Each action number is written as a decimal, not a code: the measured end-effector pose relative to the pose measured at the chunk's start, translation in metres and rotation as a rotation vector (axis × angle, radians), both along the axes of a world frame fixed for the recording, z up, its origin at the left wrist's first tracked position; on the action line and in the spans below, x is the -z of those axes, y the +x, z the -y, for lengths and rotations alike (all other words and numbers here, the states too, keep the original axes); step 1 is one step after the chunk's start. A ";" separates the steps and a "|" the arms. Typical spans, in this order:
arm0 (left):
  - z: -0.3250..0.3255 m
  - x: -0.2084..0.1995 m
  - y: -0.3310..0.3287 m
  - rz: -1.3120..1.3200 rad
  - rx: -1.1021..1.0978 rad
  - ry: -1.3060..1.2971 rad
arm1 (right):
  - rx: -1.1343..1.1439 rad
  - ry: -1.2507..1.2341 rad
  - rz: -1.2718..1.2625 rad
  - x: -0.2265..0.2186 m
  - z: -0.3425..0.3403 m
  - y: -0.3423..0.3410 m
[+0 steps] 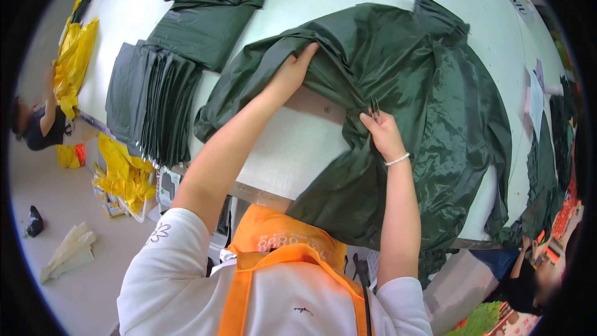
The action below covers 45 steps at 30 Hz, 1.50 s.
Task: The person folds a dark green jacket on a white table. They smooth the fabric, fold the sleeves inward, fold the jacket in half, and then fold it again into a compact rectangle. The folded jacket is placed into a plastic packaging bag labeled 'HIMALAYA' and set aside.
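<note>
A large dark green garment (398, 74) of thin, shiny, coated-looking fabric lies crumpled across the white table before me. My left hand (296, 73) grips its upper left edge, with the fingertips partly hidden in a fold. Lower and to the right, my right hand (382, 132) is closed on a gathered part of the same garment. Slim metal thread snips (374, 108) poke up from between its fingers, their points against the cloth. From the gathered spot the fabric drapes down over the table's near edge.
Left of the garment sits a thick stack of folded dark green pieces (152, 96); more folded pieces (205, 31) lie behind it. Yellow cloth (78, 65) hangs at the far left. Other people work at both sides. More dark green cloth (542, 168) lies at right.
</note>
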<state>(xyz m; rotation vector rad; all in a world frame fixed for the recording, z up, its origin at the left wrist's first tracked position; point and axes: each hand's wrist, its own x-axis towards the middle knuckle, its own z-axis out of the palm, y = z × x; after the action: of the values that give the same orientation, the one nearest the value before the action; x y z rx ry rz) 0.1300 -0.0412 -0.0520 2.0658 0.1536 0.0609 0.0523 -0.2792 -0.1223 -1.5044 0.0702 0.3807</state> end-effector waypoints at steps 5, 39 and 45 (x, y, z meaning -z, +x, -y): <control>0.023 -0.022 0.040 -0.255 0.232 0.075 | -0.058 0.108 -0.554 -0.043 0.007 0.003; 0.048 0.029 -0.012 0.005 0.343 0.027 | 0.309 -0.059 -0.207 -0.016 -0.014 -0.002; 0.049 0.024 -0.006 0.149 0.369 0.022 | 0.296 -0.634 0.179 -0.061 -0.025 0.005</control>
<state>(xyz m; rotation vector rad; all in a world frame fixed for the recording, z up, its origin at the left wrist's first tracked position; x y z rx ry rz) 0.1239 -0.0899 -0.0761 2.0713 -0.3203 -0.0110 0.0573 -0.2543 -0.0611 -2.1111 0.2890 -0.0284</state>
